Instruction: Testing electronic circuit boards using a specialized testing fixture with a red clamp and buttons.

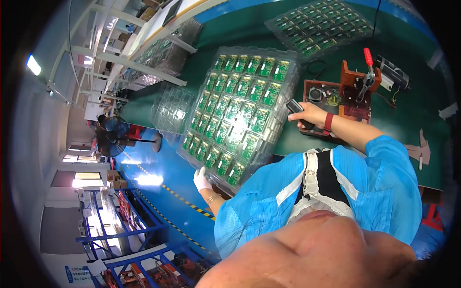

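A large clear plastic tray [283, 126] holds rows of green circuit boards [232, 83] in its pockets. My left hand [201, 180], in a white glove, is closed at the tray's near left edge; part of its fingers is hidden there. My right hand [311, 115] is bare, with a red band at the wrist. It grips a black handheld device [295, 106] beside the tray's right edge. Just beyond that hand stands an orange-brown test fixture [353, 82] with a red-handled toggle clamp [368, 57].
Another tray of boards [319, 28] lies at the back of the green table [408, 113]. Empty clear trays [173, 109] sit at the left. A black cylindrical device [394, 73] lies behind the fixture. A white shelf frame [163, 69] rises at the far left, with a fan [113, 134] beyond.
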A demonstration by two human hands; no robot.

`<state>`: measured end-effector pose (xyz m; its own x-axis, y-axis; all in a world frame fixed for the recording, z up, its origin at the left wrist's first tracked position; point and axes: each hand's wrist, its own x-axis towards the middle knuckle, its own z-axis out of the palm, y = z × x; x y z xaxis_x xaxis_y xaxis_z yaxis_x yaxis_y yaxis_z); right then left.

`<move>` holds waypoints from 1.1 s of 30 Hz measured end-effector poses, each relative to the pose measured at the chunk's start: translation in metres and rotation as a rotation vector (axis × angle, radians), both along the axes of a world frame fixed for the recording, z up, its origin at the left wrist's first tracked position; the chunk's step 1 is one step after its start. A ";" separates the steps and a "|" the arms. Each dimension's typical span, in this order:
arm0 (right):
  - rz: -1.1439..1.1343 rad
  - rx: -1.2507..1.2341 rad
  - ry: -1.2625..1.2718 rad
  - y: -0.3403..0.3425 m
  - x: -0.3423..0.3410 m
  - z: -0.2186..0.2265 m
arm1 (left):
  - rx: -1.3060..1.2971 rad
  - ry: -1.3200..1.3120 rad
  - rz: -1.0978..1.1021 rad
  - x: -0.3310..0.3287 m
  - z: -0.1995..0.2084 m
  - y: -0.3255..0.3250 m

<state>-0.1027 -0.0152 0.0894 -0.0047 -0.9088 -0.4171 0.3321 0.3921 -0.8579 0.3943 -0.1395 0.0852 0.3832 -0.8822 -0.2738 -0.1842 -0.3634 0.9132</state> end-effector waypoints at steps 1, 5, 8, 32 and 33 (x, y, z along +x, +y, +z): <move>0.005 -0.007 0.006 -0.010 0.002 -0.007 | -0.007 0.006 0.005 0.004 0.000 0.000; -0.163 0.031 -0.125 -0.050 0.009 -0.032 | -0.118 0.296 -0.044 0.021 0.006 -0.002; -0.223 0.038 -0.254 -0.065 0.017 -0.043 | -0.129 0.327 -0.041 0.017 0.020 -0.005; -0.361 -0.279 -0.336 -0.126 0.027 0.058 | -0.559 0.095 -0.057 -0.012 0.069 -0.050; -0.358 -0.294 -0.327 -0.130 0.026 0.065 | -0.564 0.101 -0.049 -0.011 0.073 -0.054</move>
<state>-0.0765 -0.1451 0.1540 -0.2472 -0.9525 -0.1779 0.6670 -0.0341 -0.7443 0.3832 -0.1937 0.1581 0.3346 -0.9183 0.2113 -0.0903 0.1920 0.9772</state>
